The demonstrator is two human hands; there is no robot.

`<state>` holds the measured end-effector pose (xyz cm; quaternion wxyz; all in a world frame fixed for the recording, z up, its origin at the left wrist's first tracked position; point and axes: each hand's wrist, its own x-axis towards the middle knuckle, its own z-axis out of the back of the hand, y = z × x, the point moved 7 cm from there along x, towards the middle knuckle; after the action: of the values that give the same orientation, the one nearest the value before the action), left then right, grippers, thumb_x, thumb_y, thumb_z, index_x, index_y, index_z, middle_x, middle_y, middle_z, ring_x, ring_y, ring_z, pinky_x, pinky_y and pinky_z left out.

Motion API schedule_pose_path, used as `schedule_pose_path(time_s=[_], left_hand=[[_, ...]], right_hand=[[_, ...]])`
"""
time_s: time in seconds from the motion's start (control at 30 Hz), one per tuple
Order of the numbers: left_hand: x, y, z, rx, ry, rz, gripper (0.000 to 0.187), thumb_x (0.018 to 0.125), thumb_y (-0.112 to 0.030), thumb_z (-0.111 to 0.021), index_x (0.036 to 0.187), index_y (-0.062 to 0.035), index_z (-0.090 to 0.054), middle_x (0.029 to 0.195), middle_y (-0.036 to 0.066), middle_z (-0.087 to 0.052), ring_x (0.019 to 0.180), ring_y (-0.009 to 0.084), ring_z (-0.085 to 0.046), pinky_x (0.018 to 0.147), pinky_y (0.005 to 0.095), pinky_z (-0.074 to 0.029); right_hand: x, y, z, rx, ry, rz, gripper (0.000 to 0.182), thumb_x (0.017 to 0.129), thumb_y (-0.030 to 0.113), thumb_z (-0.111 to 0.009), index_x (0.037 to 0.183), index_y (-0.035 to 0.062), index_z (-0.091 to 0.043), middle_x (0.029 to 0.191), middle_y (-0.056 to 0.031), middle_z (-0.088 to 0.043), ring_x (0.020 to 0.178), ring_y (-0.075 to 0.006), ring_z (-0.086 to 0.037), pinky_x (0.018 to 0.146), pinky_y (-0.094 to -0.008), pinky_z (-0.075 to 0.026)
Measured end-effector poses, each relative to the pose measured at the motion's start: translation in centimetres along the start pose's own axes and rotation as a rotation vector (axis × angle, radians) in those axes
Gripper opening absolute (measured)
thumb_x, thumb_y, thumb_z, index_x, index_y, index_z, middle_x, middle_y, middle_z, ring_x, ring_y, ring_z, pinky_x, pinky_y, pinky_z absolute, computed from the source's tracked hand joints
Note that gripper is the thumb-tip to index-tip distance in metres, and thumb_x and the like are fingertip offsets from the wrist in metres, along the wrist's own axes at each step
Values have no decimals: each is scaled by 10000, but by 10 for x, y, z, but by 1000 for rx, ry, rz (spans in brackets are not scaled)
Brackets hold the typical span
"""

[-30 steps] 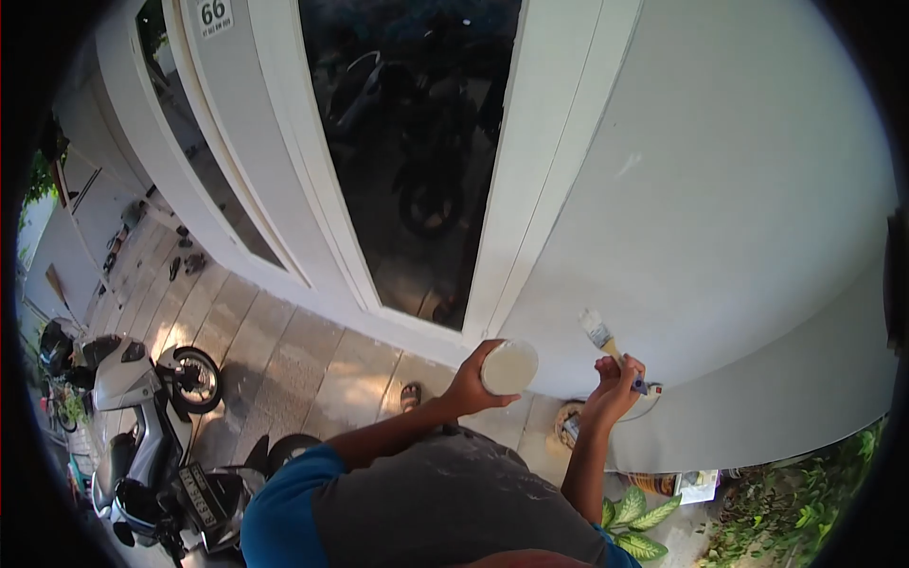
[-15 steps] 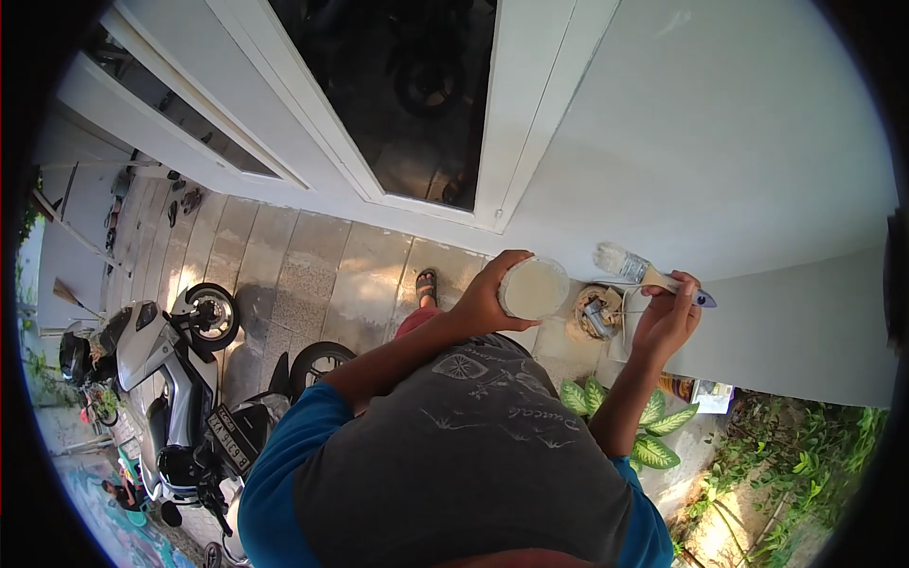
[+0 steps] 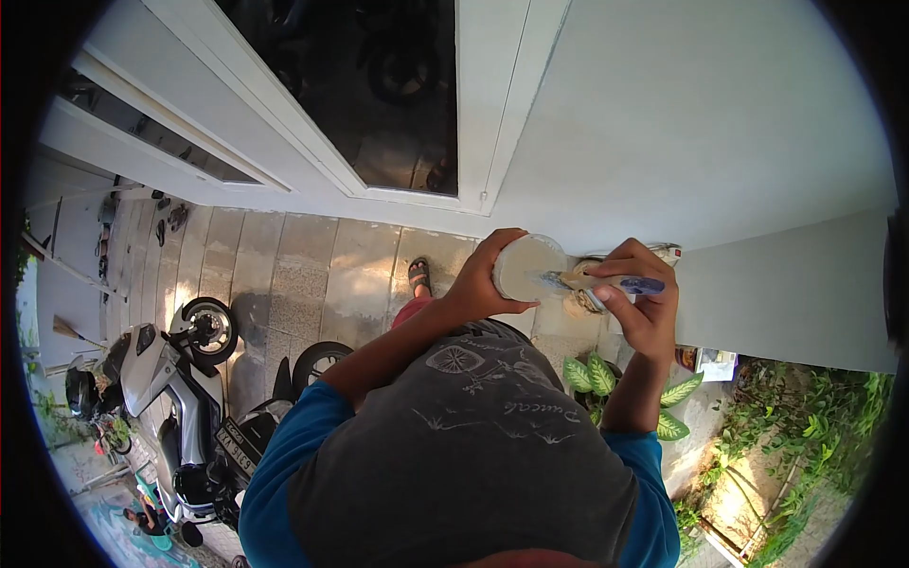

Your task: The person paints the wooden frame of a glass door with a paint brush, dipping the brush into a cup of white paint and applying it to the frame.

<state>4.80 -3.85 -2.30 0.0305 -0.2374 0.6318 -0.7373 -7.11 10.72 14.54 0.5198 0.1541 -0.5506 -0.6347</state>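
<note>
- One brush (image 3: 589, 281) has moved over to one cup (image 3: 504, 266), its bristles across the right rim.
- The right hand (image 3: 651, 310) grips the brush's handle.
- The left hand (image 3: 476, 284) clasps the cup around its left side.

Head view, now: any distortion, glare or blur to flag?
Head view: wide fisheye look, black rounded border; head view: dark window reflects a wheel; head view: sun patches on the paving, brightest on the ground by the plants; head view: brush looks slightly soft, bristle tip hard to separate from the cup's pale contents.
</note>
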Motion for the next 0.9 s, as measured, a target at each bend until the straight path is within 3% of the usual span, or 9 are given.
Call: schedule_pose_path(time_s=[0.33,0.43,0.63,0.87,0.9], left_hand=[[11,-9,7,87,-33,-70,997,618,-158,-995,1439,-48,-439,1368,111,-534,1285,231,-548,1063,389,-472],[12,-15,10,155,-50,-71,1002,611,-166,-998,1439,-61,-443,1364,111,-550,1273,241,-564,1060,397,-478],[12,-16,13,128,-80,-54,990,600,-168,-996,1425,-67,-458,1331,96,-574,1237,224,-585,1038,389,-490],[11,-15,15,129,-113,-74,985,598,-190,-994,1419,-66,-463,1313,97,-583,1211,214,-596,1020,384,-500],[10,-15,16,95,-117,-52,975,590,-198,-995,1408,-70,-481,1322,107,-575,1227,249,-588,1035,405,-488]], right_hand=[[16,-4,-24,-297,3,-7,243,778,81,-867,969,28,-727,886,-91,-707,776,-245,-718,669,-331,-568],[19,-10,-38,-302,128,-16,235,769,71,-851,937,43,-689,888,-86,-711,788,-281,-711,701,-368,-563],[27,-10,-56,-489,263,79,218,739,110,-837,908,74,-703,878,-59,-715,838,-265,-675,779,-401,-521],[30,-12,-62,-505,261,138,246,704,84,-871,892,69,-713,835,-58,-715,778,-252,-659,738,-379,-519],[30,-13,-64,-511,265,144,247,700,87,-873,888,69,-714,830,-55,-715,778,-251,-658,738,-379,-519]])
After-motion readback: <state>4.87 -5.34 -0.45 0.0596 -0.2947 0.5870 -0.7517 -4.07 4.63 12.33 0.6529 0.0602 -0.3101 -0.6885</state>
